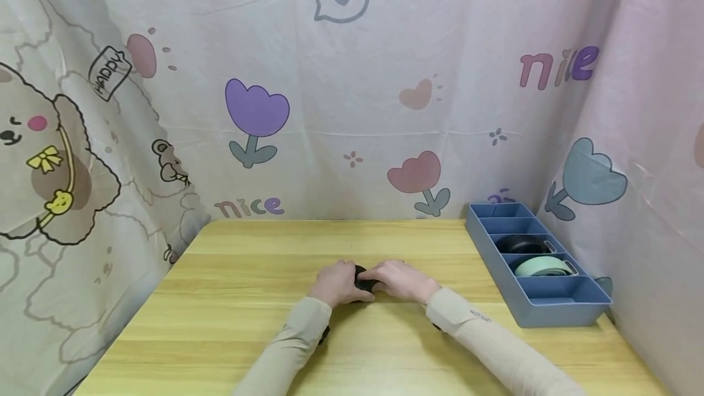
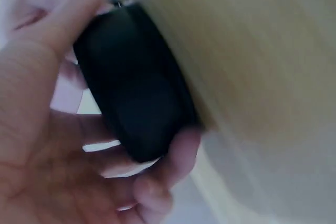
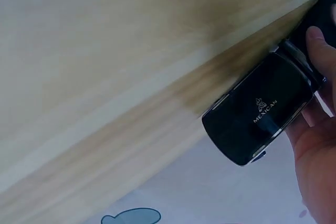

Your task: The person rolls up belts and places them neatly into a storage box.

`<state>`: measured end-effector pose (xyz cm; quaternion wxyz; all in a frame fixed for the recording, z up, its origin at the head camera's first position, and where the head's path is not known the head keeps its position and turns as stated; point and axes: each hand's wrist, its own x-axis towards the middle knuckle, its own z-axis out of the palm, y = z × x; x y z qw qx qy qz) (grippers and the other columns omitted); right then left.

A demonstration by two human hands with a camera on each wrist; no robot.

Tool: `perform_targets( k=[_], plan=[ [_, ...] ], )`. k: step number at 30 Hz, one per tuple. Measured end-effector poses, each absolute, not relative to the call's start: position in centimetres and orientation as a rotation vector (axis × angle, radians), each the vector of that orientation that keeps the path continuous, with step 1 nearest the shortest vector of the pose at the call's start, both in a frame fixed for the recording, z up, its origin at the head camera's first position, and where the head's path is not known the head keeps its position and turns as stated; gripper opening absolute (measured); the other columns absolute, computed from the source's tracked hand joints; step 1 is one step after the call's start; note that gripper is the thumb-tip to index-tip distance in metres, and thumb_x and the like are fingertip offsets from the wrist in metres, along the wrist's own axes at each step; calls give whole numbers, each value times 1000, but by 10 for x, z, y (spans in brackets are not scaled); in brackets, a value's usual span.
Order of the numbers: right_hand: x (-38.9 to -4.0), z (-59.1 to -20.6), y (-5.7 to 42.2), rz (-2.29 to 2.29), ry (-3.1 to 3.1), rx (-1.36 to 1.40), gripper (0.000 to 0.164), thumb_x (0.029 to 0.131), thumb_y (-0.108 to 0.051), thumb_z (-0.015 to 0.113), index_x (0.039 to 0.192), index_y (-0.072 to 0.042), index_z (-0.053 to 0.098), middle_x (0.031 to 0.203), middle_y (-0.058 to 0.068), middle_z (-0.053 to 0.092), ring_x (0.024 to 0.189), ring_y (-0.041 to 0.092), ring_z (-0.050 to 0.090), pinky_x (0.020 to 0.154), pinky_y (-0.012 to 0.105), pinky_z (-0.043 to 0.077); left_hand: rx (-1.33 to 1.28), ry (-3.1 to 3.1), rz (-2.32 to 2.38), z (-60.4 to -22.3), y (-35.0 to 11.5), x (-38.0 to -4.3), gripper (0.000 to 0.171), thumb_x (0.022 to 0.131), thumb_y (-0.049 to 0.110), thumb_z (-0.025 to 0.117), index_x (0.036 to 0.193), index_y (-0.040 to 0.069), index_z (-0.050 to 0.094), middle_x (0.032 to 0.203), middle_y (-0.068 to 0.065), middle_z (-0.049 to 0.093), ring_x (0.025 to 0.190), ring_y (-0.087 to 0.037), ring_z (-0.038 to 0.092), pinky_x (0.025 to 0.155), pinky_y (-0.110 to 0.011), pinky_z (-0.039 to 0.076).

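A black belt, rolled into a coil, stands on edge on the wooden table between both hands. My left hand grips the coil, thumb on one side and fingers curled round the other, as the left wrist view shows with the black leather. From the right, my right hand pinches the belt beside its buckle. The shiny black plate buckle, lettered MEXICAN, points away from the fingers in the right wrist view. In the head view the hands hide much of the coil.
A blue-grey divided box stands at the table's right side. A black coiled belt and a mint green coiled belt lie in separate compartments. Patterned curtains hang behind and beside the wooden table.
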<state>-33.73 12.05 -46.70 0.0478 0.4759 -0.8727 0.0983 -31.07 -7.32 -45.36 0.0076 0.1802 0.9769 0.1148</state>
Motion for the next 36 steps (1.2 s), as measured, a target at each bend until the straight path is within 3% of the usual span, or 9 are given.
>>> perform_targets(
  k=[4,10,14,17,22,26,29,36],
  plan=[
    [-341,-470,121,252,-2597,1446,32,92,-29,68,124,-27,66,101,-7,70,90,4,61,80,23,52,628,3060,318,-456,-73,-318,58,68,55,82,100,11,63,90,-5,64,76,-17,57,70,-37,51],
    [-348,-470,124,24,-2433,1217,54,72,-53,78,116,-24,67,98,-5,64,93,14,54,83,31,44,743,2981,352,-454,-74,-326,62,67,50,83,111,12,63,97,-1,65,82,-14,57,77,-33,49],
    [-347,-469,125,52,-2501,1083,57,67,-59,80,107,-20,67,85,-7,66,71,8,54,65,24,43,753,2985,364,-454,-75,-326,69,66,49,84,119,10,62,105,-5,66,89,-18,60,83,-36,50],
    [-345,-468,125,165,-2575,1086,57,70,-54,80,111,-17,66,83,-5,70,62,4,55,55,21,43,754,2983,369,-453,-76,-325,72,66,49,84,122,9,61,109,-6,66,92,-18,60,84,-36,51],
    [-342,-470,127,314,-2648,1191,58,79,-45,77,125,-14,61,109,2,72,85,9,67,73,26,55,742,2950,421,-454,-77,-324,76,66,47,86,124,7,57,103,-5,64,84,-15,57,80,-34,50],
    [-340,-470,128,408,-2655,1251,60,82,-37,76,131,-10,55,119,7,69,98,14,68,84,28,55,708,2955,482,-455,-77,-321,102,66,47,87,140,-4,39,109,-13,65,90,-19,61,83,-36,51],
    [-338,-471,127,445,-2660,1289,64,84,-32,76,138,-10,50,124,10,66,104,19,67,89,32,54,720,2963,499,-456,-80,-319,119,65,48,88,151,-1,22,120,-19,64,100,-25,63,90,-39,51],
    [-331,-470,122,351,-2718,1325,69,86,-30,75,145,-15,43,133,14,56,116,23,59,97,38,50,787,2925,499,-457,-81,-322,108,68,50,85,153,9,31,139,-15,55,119,-28,58,99,-43,47]
  ],
)
